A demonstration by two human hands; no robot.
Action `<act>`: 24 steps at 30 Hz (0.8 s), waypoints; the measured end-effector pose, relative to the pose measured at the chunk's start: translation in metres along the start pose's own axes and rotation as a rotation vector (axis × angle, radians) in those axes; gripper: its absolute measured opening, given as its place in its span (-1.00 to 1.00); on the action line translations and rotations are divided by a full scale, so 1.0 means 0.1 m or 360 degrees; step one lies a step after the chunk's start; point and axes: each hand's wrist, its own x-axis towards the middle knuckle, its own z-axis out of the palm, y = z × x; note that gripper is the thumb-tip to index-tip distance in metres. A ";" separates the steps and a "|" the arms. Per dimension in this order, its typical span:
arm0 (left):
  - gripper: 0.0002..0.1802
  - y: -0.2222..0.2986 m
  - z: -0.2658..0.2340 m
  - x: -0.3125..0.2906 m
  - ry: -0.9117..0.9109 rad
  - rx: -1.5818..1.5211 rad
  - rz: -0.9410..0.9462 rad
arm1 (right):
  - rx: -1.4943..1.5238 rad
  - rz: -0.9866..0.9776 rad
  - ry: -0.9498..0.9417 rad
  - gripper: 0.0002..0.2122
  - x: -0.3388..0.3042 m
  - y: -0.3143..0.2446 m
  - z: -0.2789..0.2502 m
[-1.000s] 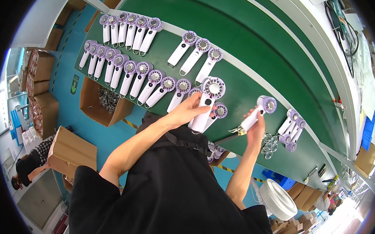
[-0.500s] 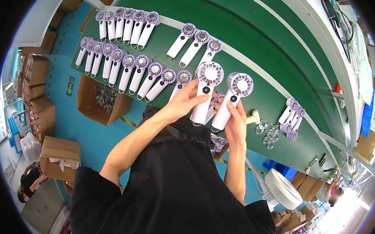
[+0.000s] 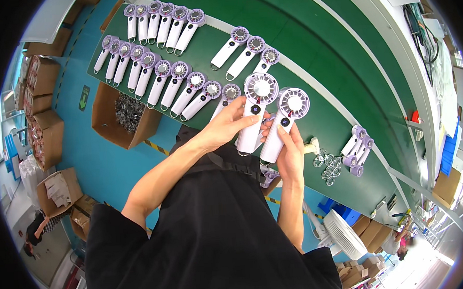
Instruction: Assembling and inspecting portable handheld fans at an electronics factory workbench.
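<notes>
My left hand (image 3: 224,128) is closed around the handle of a white handheld fan (image 3: 249,136), held upright with its round lilac head up and a small dark round display on the handle. Beside it, my right hand (image 3: 293,157) grips a second white handheld fan (image 3: 272,145), tilted a little to the right. The two fans' heads nearly touch, and their silver centres face me. Behind them, another fan (image 3: 230,93) lies on the green table, partly hidden by my left hand.
Handheld fans lie in rows on the green table (image 3: 317,97) at left, with several more (image 3: 356,148) at right. Clear rings (image 3: 329,166) and a cream-coloured tool (image 3: 312,145) sit nearby. A cardboard box (image 3: 106,119) of small parts and a white electric fan (image 3: 344,235) flank the table.
The fan in my right hand has shifted slightly left, closer to the other one. Both hands keep their grips. The whole view has turned a little, so the table's rows sit farther right.
</notes>
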 end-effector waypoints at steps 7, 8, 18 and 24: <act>-0.51 0.04 0.03 -0.02 -0.0029 -0.0003 0.0003 | 0.0046 -0.0012 -0.0007 -0.75 -0.02 0.00 0.03; -0.51 0.04 0.03 -0.02 -0.0023 -0.0006 -0.0001 | 0.0041 -0.0007 -0.0003 -0.75 -0.03 -0.01 0.03; -0.52 0.05 0.04 -0.03 -0.0033 -0.0043 -0.0024 | 0.0029 0.0016 0.0020 -0.74 -0.04 -0.03 0.05; -0.59 -0.03 0.01 -0.08 0.0047 -0.0102 0.0085 | 0.0017 0.0021 0.0181 -0.65 -0.14 -0.06 0.03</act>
